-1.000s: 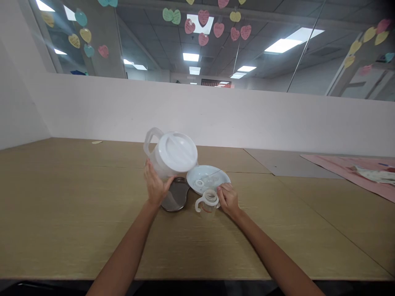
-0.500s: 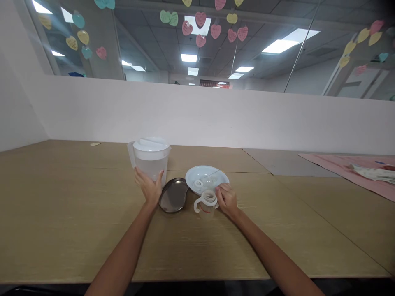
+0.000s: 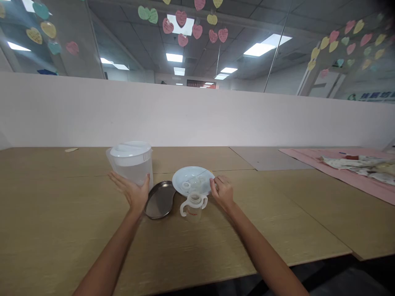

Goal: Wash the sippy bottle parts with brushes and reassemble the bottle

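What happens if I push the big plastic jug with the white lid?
The plastic jug stands tall on the table, so a push high up might tip it. It looks stiff and fairly light, unless it holds water.

Glossy metal kidney tray (image 3: 160,200), frosted plastic pitcher (image 3: 131,166)

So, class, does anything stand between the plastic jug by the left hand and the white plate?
Yes. A steel kidney dish lies on the table between the plastic jug and the white plate, just beyond the left hand. Nothing else visible lies between them.
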Tool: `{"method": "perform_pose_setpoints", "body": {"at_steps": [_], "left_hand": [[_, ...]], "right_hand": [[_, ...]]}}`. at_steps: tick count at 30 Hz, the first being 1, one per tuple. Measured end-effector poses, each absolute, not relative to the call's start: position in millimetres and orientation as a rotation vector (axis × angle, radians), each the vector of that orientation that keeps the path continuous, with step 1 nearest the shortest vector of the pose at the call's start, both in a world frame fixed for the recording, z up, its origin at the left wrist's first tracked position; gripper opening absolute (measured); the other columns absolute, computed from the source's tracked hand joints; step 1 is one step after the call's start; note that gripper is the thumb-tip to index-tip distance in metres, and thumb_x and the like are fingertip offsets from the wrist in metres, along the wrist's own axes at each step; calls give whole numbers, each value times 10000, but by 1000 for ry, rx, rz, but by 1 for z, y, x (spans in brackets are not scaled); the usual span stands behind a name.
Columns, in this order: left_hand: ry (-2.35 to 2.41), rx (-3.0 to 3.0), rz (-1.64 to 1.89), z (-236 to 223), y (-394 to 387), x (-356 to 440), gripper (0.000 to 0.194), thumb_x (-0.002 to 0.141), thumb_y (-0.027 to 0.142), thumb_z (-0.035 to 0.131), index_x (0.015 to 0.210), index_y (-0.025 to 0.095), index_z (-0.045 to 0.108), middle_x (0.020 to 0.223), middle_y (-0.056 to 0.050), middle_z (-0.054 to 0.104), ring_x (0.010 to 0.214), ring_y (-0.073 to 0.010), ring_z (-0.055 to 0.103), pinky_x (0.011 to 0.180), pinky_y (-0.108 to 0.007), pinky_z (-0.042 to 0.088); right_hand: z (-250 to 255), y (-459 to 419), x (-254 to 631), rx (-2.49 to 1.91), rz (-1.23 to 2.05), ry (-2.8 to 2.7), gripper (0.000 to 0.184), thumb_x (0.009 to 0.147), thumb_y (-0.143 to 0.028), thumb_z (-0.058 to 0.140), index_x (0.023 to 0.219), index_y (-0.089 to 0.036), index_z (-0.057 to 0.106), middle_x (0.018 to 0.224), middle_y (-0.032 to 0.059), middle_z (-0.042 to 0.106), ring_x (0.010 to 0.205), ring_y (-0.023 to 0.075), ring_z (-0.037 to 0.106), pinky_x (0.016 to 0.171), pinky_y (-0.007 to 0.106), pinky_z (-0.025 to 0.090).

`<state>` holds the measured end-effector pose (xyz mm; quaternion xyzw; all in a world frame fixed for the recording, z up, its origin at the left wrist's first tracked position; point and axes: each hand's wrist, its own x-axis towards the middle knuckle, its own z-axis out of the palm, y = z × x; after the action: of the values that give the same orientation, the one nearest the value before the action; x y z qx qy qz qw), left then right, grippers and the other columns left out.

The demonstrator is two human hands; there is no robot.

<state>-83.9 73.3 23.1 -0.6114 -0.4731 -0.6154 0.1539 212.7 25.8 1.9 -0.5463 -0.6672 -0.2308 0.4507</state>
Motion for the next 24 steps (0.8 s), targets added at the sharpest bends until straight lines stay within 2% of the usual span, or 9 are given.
{"method": "perform_pose_setpoints", "body": {"at_steps": [1,2,3,5,6,8,11,16,24], "left_hand": [[-1378,-1664,-1861,33,67,-74,1009,782,455,574,1399,-34,-58,1463,-315,14,1381,-353,43,1102,-547,114],[-1344,-1687,-1922,44,61,-63,931,779,432,582,1419,22,45,1471,-255,136,1373,-311,155,1113,-475,184],[-1285,-1807,-1922,54,58,-50,752,814,406,534,1401,76,200,1421,-200,315,1320,-269,308,1085,-418,275],[-1171,-2284,-1695,70,59,-19,400,876,377,410,1194,159,517,1148,-98,611,1075,-213,563,927,-340,440],[-1154,-2531,-1484,75,63,-3,346,887,370,377,1084,183,592,1022,-63,667,957,-198,615,842,-314,475],[-1119,-2869,-980,78,75,29,344,899,322,330,935,200,650,841,-27,699,784,-178,642,704,-277,482],[-1012,-2833,-555,68,93,66,399,897,239,292,790,181,672,815,-61,693,748,-183,626,665,-283,452],[-976,-2749,-506,44,104,84,321,846,232,410,732,113,686,857,-167,658,850,-253,581,762,-385,416],[-951,-2696,-316,30,112,77,368,869,357,453,749,122,709,844,-152,683,922,-279,559,896,-480,311]], "right_hand": [[4,28,218,-1478,-582,-1615,354,879,-277,377,583,-181,545,612,74,576,630,168,508,636,298,343],[5,31,224,-1627,-560,-1580,354,872,-279,375,593,-176,566,630,86,598,627,171,527,622,295,347],[5,33,229,-1790,-501,-1551,357,869,-283,369,612,-171,591,658,100,622,623,173,548,604,291,351],[3,39,236,-2103,-298,-1536,373,869,-307,353,682,-165,642,738,127,663,636,183,591,573,280,363],[0,41,239,-2218,-192,-1546,384,870,-325,347,721,-163,661,778,139,675,656,195,611,567,280,374],[-5,44,241,-2339,-52,-1585,408,874,-349,335,789,-153,682,839,161,683,715,226,639,578,293,402],[-10,46,239,-2373,-20,-1606,433,885,-355,314,860,-139,688,893,181,682,774,249,654,611,313,434],[-12,47,232,-2390,2,-1618,476,905,-366,265,898,-146,687,945,183,677,821,263,661,645,330,458],[-11,47,227,-2379,68,-1633,367,805,-413,438,931,-159,672,945,161,680,868,281,651,657,326,458]]}}
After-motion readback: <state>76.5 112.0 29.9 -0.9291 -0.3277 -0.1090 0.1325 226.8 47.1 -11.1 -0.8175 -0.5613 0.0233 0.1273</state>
